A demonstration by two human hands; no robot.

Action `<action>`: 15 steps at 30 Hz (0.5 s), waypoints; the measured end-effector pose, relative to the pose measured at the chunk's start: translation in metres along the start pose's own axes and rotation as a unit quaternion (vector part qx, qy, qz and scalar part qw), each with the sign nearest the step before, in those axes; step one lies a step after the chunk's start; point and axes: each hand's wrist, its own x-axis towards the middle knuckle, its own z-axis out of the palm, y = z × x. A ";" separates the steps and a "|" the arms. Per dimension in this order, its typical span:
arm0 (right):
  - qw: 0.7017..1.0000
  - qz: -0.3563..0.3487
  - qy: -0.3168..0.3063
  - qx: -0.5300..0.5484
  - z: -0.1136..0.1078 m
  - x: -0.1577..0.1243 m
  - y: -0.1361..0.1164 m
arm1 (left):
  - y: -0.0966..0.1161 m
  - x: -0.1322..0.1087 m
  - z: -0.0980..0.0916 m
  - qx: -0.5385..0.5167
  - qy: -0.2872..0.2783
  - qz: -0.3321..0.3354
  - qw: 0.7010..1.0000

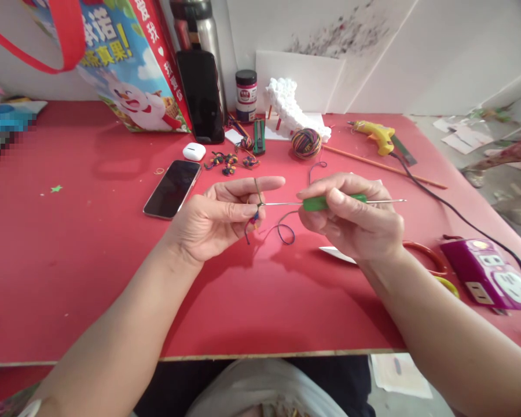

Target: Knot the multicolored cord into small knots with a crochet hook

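Between the thumb and fingers of my left hand [223,217] is a small multicoloured crochet piece [254,220], a short tail hanging below it. Yarn runs up over my outstretched left index finger. My right hand [351,214] grips the green handle of a double-ended crochet hook [316,203], and the hook's left tip meets the piece at my left thumb. A loose dark strand [286,234] curls on the red table between the hands. Farther back lies a multicoloured yarn ball [306,143]. Several small knotted pieces [229,162] lie left of it.
Scissors [425,258] lie partly under my right forearm, beside a purple power strip [488,272]. A yellow glue gun [375,136] trails its cord along the right. Left stand a phone [172,189] lying flat, an earbud case [194,152] and a gift bag [134,75]. A white crocheted piece [293,107] sits behind.
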 end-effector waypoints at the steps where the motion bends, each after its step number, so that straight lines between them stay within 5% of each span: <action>1: 1.000 0.004 -0.002 0.008 0.002 0.000 0.001 | -0.002 0.000 0.001 0.007 0.011 0.009 1.000; 10: 0.997 0.024 0.026 0.068 0.019 -0.004 0.013 | -0.021 0.006 0.015 0.079 0.101 0.152 0.980; 15: 0.998 0.021 0.042 0.048 0.017 -0.002 0.014 | -0.021 0.006 0.014 0.096 0.122 0.170 0.973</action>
